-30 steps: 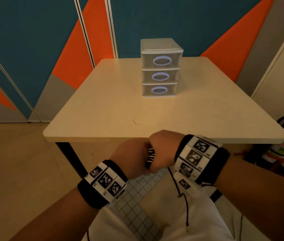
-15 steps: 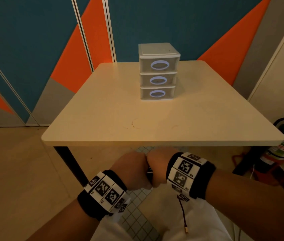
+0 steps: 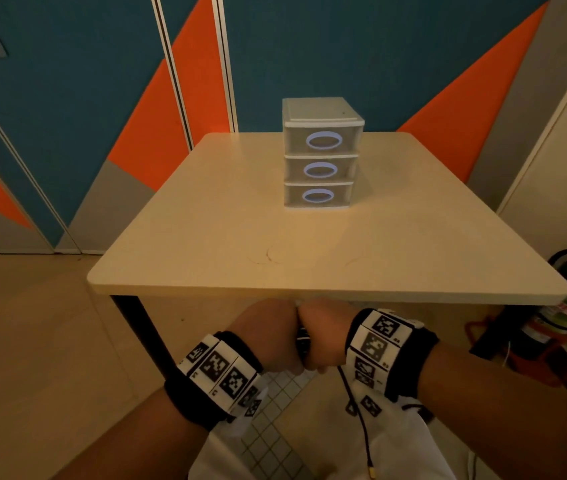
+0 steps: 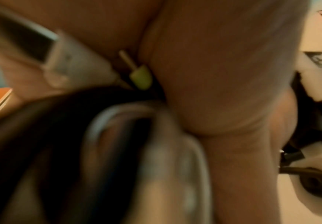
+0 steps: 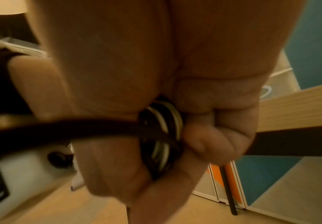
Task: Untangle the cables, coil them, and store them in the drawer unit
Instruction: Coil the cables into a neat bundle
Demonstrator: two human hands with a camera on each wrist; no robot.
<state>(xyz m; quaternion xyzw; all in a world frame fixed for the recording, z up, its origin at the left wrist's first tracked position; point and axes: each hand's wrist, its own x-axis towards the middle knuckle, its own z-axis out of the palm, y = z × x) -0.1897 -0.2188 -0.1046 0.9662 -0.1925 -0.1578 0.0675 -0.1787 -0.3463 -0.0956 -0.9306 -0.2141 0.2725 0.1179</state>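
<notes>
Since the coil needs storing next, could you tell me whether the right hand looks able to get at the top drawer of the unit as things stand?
Probably not yet: the right hand grips the cable bundle with the left hand, and the closed top drawer stands far across the table.

A pale square tabletop (image 3: 310,244) on dark legs stands before a wall (image 3: 310,46) of teal, orange and grey panels. The floor (image 3: 25,323) is light beige, the lighting dim and warm.
</notes>
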